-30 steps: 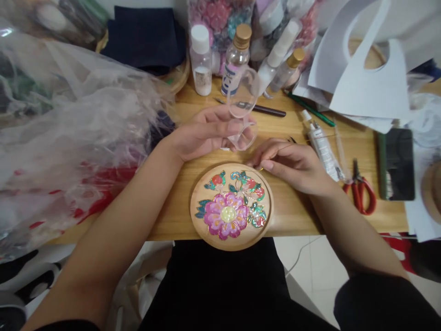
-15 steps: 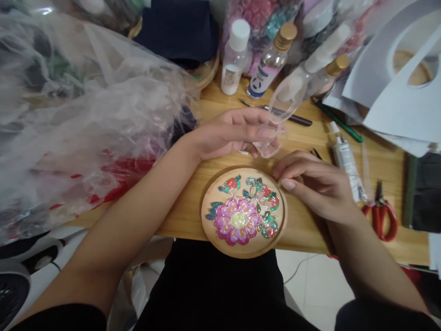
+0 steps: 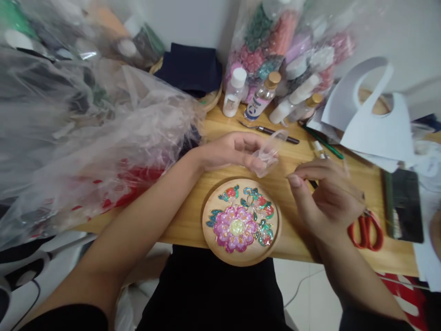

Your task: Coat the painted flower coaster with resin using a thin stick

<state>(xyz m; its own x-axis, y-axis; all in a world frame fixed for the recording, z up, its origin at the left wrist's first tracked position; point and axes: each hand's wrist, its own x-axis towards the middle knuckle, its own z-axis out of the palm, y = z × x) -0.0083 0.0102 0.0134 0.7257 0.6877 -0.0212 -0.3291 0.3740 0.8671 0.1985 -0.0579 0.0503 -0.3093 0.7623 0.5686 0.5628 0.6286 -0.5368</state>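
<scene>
A round wooden disc [image 3: 210,230] with a pink flower and small coloured motifs lies at the table's near edge. Just above it my left hand [image 3: 230,151] is closed on a clear plastic loop [image 3: 268,154]. To the right of the disc my right hand [image 3: 325,197] is raised off the table, fingers curled and pinched together; what they hold is too small to make out.
A big clear plastic bag [image 3: 86,138] fills the left side. Several small bottles [image 3: 262,99] and a bag of coloured pieces stand at the back. A dark pen [image 3: 275,132], red scissors [image 3: 367,230], a black phone [image 3: 403,204] and white cut paper [image 3: 375,128] lie on the wooden table [image 3: 186,220].
My right hand has lifted off the disc's rim and moved right. My left hand has pulled the clear loop down closer into its fingers. The view has shifted.
</scene>
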